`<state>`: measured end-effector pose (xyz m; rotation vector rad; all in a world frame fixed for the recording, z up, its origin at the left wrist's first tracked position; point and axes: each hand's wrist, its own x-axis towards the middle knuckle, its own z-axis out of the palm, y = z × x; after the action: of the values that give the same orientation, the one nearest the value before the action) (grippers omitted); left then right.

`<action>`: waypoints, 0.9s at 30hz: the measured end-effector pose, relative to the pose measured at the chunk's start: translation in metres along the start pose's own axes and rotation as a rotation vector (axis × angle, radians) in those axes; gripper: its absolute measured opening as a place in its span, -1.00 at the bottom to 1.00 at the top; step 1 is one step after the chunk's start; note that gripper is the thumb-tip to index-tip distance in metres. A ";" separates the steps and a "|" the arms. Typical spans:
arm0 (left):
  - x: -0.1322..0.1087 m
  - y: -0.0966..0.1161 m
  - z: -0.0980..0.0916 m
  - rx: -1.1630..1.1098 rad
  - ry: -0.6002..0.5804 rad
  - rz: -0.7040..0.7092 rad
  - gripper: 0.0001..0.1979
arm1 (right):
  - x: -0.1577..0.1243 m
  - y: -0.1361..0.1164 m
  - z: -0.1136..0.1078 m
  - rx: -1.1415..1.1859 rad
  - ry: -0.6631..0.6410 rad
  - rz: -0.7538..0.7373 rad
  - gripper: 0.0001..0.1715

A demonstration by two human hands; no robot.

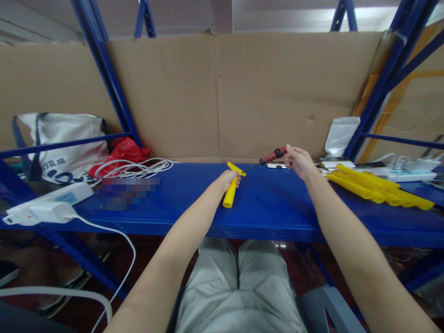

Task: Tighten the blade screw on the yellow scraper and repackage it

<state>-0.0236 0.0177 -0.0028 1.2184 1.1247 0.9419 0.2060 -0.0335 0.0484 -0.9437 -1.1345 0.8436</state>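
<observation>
Closed firmly around the stem of a yellow T-shaped piece, the left hand holds it just above the desk at the centre of the frame; its surface looks smooth and plastic, with a rounded stem and a slimmer crossbar slanting across the top. Right of centre, the right hand pinches the end of a screwdriver between thumb and fingertips, its ridged red handle banded in black and its thin, dark shaft slanting down towards the crossbar. Whether the tip touches the piece or enters it cannot be told. Beneath both hands spreads the flat, blue shelf surface. Towards the right edge lies a heap of smooth yellow tubes, side by side and overlapping, with a crinkled, silvery-white pouch leaning upright behind them. Far left, a soft pale cloth bag with dark straps slumps beside a crumpled red plastic bag, near loops of white cable and a glossy white power strip. Ribbed, creased brown cardboard fills the background.
</observation>
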 end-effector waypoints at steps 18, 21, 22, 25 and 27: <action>-0.002 0.002 0.001 0.014 0.030 -0.027 -0.89 | -0.008 0.000 0.008 -0.260 0.208 0.022 -0.64; -0.003 0.002 0.002 0.015 0.032 -0.031 -0.88 | -0.008 0.000 0.008 -0.286 0.230 0.040 -0.64; -0.002 0.002 0.002 0.015 0.031 -0.032 -0.88 | -0.008 0.000 0.008 -0.290 0.233 0.045 -0.64; -0.002 0.002 0.001 0.016 0.028 -0.033 -0.90 | -0.007 0.002 0.007 -0.296 0.233 0.052 -0.63; -0.002 0.002 0.001 0.018 0.028 -0.031 -0.92 | -0.006 0.003 0.006 -0.299 0.233 0.054 -0.63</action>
<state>-0.0229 0.0155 -0.0008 1.2022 1.1732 0.9299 0.1986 -0.0372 0.0447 -1.2892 -1.0514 0.5964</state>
